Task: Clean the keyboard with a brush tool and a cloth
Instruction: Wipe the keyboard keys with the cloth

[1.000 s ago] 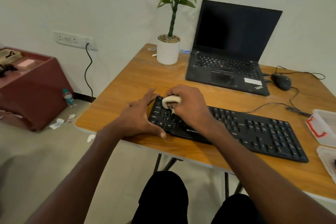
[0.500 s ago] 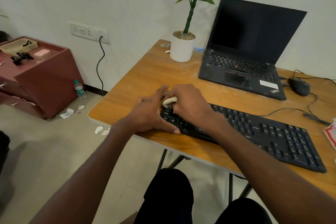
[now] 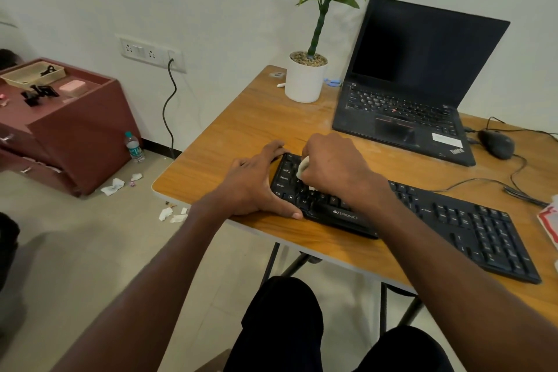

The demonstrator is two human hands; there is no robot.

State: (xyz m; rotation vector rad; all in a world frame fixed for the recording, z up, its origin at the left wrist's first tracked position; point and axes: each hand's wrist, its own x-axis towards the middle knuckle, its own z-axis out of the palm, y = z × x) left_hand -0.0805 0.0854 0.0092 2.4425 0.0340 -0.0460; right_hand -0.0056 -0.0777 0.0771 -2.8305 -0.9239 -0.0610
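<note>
Fingers (image 3: 308,150) of the right hand (image 3: 335,166) curl round a small white brush tool (image 3: 303,167) on the black "ZEBRONICS" keyboard (image 3: 471,229) at frame centre, while the flat left hand (image 3: 253,187) braces its left end beside the black "ThinkPad" laptop (image 3: 422,93).

The keyboard (image 3: 422,220) reads "ZEBRONICS" on its front edge, with "Ctrl" and "Alt" keys; the laptop (image 3: 422,118) reads "ThinkPad".
</note>
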